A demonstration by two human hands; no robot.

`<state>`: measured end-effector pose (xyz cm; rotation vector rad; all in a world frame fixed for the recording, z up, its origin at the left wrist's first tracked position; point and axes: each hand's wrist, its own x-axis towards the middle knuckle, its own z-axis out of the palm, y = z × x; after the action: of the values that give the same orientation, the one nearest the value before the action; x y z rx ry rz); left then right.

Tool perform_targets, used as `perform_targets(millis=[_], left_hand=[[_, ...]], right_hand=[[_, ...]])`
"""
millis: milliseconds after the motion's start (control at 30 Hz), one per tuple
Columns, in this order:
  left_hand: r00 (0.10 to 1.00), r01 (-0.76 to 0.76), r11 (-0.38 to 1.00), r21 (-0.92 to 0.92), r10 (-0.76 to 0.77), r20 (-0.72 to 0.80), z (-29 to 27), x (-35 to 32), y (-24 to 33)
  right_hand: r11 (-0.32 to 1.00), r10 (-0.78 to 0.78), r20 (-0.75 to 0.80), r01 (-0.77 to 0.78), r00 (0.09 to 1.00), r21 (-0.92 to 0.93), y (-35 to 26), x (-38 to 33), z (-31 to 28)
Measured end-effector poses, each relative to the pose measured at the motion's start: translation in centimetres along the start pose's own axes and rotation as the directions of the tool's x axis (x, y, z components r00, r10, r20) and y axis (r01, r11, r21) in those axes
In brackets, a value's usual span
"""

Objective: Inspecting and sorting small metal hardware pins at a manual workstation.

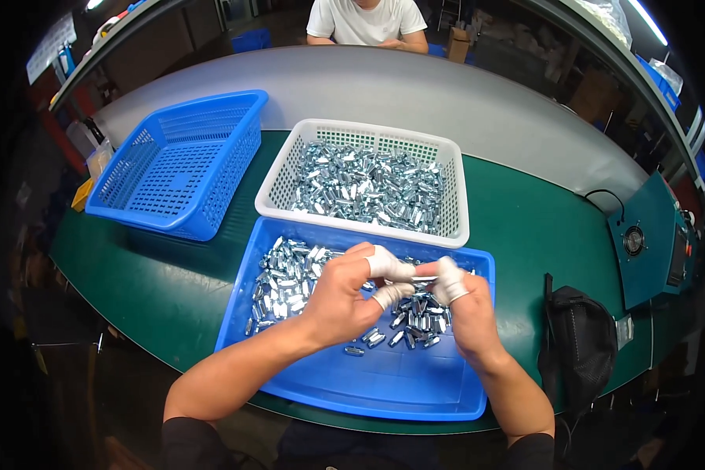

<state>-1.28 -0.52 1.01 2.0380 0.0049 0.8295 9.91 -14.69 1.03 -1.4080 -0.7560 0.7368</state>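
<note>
My left hand and my right hand meet above the blue tray, with white tape wrapped round several fingertips. Pinched between their fingers is a small shiny metal fitting, partly hidden by the fingertips. Under and beside my hands, many loose metal fittings of the same silvery, short tubular look lie in the tray. One pile sits at its far left, and another heap lies below my right hand. A single fitting rests apart on the tray floor.
A white basket full of similar fittings stands behind the tray. At the far left is a blue basket with nothing in it. A black bag and a teal machine are on the right. Beyond the grey partition sits another person.
</note>
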Motion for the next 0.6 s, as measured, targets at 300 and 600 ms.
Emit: perform_targets(millis=[300,600], left_hand=[[0.983,-0.169,0.973,0.156,0.178,-0.046,1.0,0.0,0.1],[0.987,-0.155,0.983,0.104,0.157,-0.02,0.6,0.0,0.9]], right_hand=[[0.969,0.24,0.042,-0.242,0.97,0.056,0.9,0.5,-0.9],[0.845,0.414,0.177,-0.449,0.893,0.291,-0.2,0.7,-0.4]])
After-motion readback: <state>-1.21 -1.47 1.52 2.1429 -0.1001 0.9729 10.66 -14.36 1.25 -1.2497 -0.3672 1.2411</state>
